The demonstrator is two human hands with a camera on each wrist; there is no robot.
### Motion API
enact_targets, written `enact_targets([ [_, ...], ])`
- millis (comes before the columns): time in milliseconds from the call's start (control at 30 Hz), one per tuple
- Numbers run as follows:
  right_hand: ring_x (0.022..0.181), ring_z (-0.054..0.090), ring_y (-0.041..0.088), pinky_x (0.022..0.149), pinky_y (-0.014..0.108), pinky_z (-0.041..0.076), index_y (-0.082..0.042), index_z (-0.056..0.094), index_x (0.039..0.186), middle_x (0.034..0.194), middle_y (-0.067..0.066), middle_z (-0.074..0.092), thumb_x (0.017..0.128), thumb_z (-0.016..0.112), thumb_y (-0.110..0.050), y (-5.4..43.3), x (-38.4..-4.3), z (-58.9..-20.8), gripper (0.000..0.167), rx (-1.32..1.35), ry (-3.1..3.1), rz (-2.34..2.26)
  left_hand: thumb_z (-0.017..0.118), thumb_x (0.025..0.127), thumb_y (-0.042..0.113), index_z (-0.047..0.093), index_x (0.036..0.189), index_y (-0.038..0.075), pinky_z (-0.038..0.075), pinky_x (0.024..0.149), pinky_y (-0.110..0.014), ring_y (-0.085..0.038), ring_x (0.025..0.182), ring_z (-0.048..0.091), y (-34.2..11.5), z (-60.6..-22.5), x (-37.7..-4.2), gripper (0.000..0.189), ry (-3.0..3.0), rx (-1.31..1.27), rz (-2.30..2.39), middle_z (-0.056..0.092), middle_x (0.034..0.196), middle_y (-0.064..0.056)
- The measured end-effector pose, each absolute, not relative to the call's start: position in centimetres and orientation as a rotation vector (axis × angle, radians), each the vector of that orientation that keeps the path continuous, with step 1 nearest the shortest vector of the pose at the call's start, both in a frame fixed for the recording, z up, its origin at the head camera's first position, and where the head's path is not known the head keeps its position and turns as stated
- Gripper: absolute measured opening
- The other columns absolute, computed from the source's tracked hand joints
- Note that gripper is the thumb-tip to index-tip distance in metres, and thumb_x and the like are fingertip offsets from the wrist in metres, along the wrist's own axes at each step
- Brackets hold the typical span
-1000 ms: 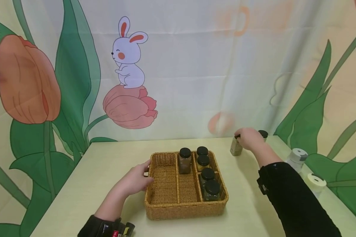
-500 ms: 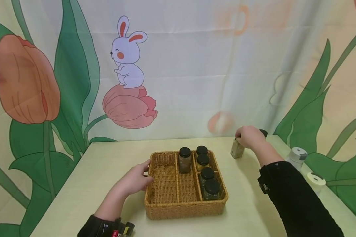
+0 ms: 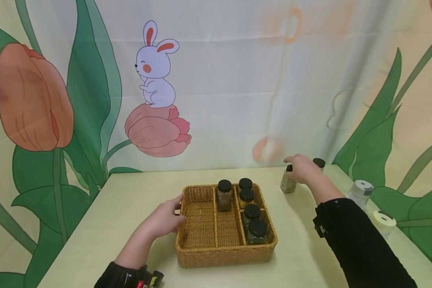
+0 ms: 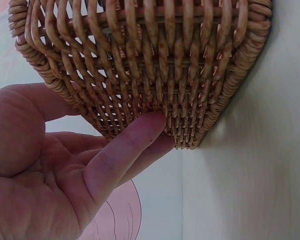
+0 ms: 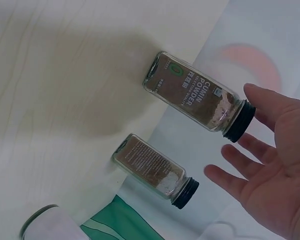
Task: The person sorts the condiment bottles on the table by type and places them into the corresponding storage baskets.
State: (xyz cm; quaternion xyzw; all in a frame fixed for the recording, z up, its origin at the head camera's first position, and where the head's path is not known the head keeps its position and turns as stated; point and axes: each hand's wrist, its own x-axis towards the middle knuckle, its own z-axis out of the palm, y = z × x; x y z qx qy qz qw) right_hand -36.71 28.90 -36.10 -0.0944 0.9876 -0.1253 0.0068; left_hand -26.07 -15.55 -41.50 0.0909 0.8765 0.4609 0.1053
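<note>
My left hand (image 3: 163,218) holds the left side of a divided wicker basket (image 3: 225,256). Its thumb reaches over the rim, while the fingers lie against the outer wall (image 4: 155,60). Toward the back right, my right hand (image 3: 303,170) is at the black lid of a spice jar (image 3: 288,185), labelled cumin powder. In the right wrist view, thumb and fingers stand spread around that lid, not curled about it. The cumin jar (image 5: 190,95) stands upright on the table. Beside it is a second glass spice jar (image 5: 152,167) with a black lid, mostly behind my hand in the head view.
Inside the basket, one tall brown jar (image 3: 224,196) stands in the middle compartment. Several black-lidded jars (image 3: 257,232) fill the right-hand compartments. A white-capped container (image 3: 361,192) and a cream-lidded one (image 3: 383,222) stand along the right edge, beside my sleeve. A printed curtain (image 3: 219,100) hangs behind the table.
The cumin jar has shifted slightly toward me and to the right. My right fingers, pinching its lid earlier, have now spread off it. My left hand and the basket have stayed put.
</note>
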Motion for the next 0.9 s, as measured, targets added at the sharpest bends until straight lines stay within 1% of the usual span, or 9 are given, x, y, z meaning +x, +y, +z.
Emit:
enact_targets([
  [67, 0.131, 0.043, 0.053, 0.101, 0.064, 0.044, 0.005, 0.052, 0.144, 0.142, 0.033, 0.049, 0.098, 0.063, -0.011, 29.01, -36.58, -36.17, 0.050, -0.337, 3.074, -0.394, 0.063, 0.093, 0.000, 0.025, 0.161, 0.001, 0.062, 0.066, -0.038, -0.028, 0.100, 0.069, -15.55, -41.54, -26.05, 0.078, 2.582, 0.269, 1.360, 0.045, 0.147, -0.034],
  [200, 0.128, 0.046, 0.054, 0.100, 0.063, 0.044, 0.005, 0.051, 0.145, 0.140, 0.032, 0.052, 0.100, 0.061, -0.014, 29.16, -36.27, -36.23, 0.050, -0.373, 3.046, -0.352, 0.064, 0.092, 0.000, 0.025, 0.161, 0.001, 0.061, 0.066, -0.037, -0.027, 0.099, 0.069, -15.52, -41.49, -25.99, 0.079, 2.585, 0.270, 1.358, 0.045, 0.147, -0.034],
  [333, 0.128, 0.046, 0.055, 0.101, 0.064, 0.043, 0.003, 0.049, 0.147, 0.142, 0.033, 0.051, 0.103, 0.057, -0.015, 29.22, -36.15, -36.28, 0.049, -0.336, 3.031, -0.331, 0.064, 0.092, 0.000, 0.025, 0.161, 0.001, 0.062, 0.066, -0.038, -0.027, 0.098, 0.070, -15.45, -41.33, -25.95, 0.079, 2.586, 0.271, 1.355, 0.045, 0.147, -0.035],
  [467, 0.128, 0.046, 0.054, 0.101, 0.064, 0.043, 0.003, 0.050, 0.147, 0.142, 0.032, 0.051, 0.104, 0.056, -0.015, 29.19, -36.26, -36.27, 0.047, -0.310, 3.036, -0.315, 0.064, 0.092, 0.000, 0.025, 0.161, 0.001, 0.061, 0.065, -0.038, -0.028, 0.097, 0.070, -15.43, -41.30, -25.96, 0.079, 2.589, 0.270, 1.354, 0.045, 0.147, -0.035],
  [700, 0.126, 0.050, 0.051, 0.099, 0.062, 0.045, 0.004, 0.057, 0.141, 0.138, 0.030, 0.056, 0.102, 0.058, -0.013, 29.14, -36.40, -36.20, 0.043, -0.317, 3.050, -0.287, 0.064, 0.093, 0.000, 0.024, 0.161, 0.001, 0.061, 0.065, -0.037, -0.027, 0.098, 0.069, -15.45, -41.32, -26.08, 0.079, 2.593, 0.271, 1.351, 0.045, 0.147, -0.035],
  [900, 0.122, 0.053, 0.050, 0.094, 0.058, 0.050, 0.005, 0.060, 0.137, 0.135, 0.030, 0.058, 0.100, 0.062, -0.014, 28.93, -36.49, -36.03, 0.042, -0.331, 3.037, -0.275, 0.064, 0.092, 0.000, 0.025, 0.161, 0.002, 0.061, 0.065, -0.037, -0.027, 0.098, 0.069, -15.52, -41.49, -26.11, 0.079, 2.599, 0.267, 1.341, 0.045, 0.147, -0.035],
])
